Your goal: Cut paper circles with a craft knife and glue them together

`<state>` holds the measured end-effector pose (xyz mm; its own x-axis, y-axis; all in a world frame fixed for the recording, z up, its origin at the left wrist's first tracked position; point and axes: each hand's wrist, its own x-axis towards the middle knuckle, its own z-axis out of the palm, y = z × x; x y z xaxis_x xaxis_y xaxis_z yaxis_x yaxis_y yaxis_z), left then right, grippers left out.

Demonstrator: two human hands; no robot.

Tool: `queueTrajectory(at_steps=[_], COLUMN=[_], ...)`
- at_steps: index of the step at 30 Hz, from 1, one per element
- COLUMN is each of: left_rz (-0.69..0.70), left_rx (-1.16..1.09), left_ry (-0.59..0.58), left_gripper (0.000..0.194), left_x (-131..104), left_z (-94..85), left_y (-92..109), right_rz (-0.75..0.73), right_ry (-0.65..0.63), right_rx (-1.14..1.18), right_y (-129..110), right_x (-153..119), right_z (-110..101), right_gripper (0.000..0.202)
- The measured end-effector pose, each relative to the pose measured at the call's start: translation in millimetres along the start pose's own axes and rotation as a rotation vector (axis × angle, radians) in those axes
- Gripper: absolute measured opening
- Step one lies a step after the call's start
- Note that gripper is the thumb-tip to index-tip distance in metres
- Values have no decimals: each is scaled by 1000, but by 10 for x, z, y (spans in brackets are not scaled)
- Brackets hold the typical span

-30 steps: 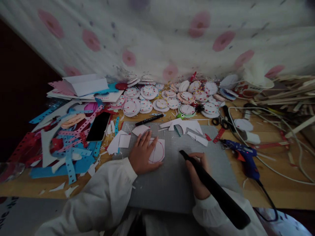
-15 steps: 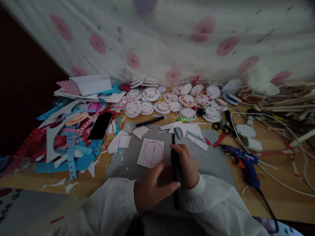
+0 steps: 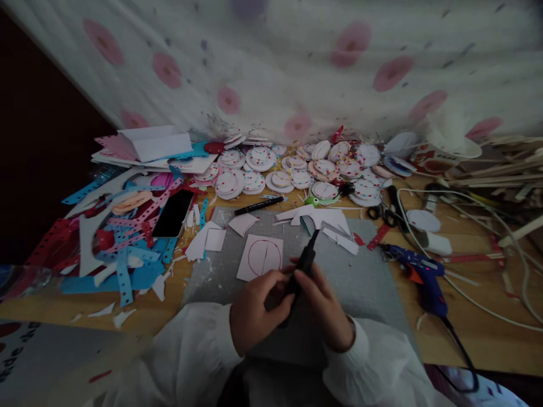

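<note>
Both hands hold a black utility knife (image 3: 307, 254) over the lower middle of the mat, its narrow end pointing up and to the right. My left hand (image 3: 258, 308) is closed round the lower part of the knife. My right hand (image 3: 324, 305) grips its upper body from the right, thumb along the side. Just beyond my left hand lies a white paper square (image 3: 254, 260) with a red circle and a dark line across it. White paper offcuts (image 3: 328, 220) and a black marker (image 3: 258, 205) lie farther back on the grey cutting mat (image 3: 356, 282).
Decorated paper discs (image 3: 261, 159) line the back by a floral curtain (image 3: 271, 68). Coloured scraps (image 3: 123, 249) and a phone (image 3: 173, 213) lie left. Scissors (image 3: 388, 215), a blue glue gun (image 3: 428, 277), a white cable (image 3: 458, 291) and wooden sticks (image 3: 504, 175) are on the right.
The knife has turned from nearly upright to a slant up to the right. My left hand has closed onto its lower part, and my right hand has shifted its grip.
</note>
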<state>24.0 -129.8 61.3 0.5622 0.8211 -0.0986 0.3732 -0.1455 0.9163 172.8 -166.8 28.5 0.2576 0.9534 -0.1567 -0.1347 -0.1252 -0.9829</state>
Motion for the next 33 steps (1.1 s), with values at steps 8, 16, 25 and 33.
queueTrajectory(at_steps=[8,16,25,33], left_rz=[62,197,402,685], left_rx=[-383,10,826,930], left_ry=[133,-62,-264,-13], left_gripper=[47,87,81,28], left_x=[-9,30,199,159], left_z=[-294,-459,-620,-639], left_y=[3,-12,-549,-406], right_rz=[279,223,168,155], right_ry=[113,118,56,66], right_rx=[246,196,150,180], right_y=[36,76,173,186], right_x=[-12,-77,-103,-114], right_z=[-203,-276,-282,-279], right_gripper=[37,38,54,50])
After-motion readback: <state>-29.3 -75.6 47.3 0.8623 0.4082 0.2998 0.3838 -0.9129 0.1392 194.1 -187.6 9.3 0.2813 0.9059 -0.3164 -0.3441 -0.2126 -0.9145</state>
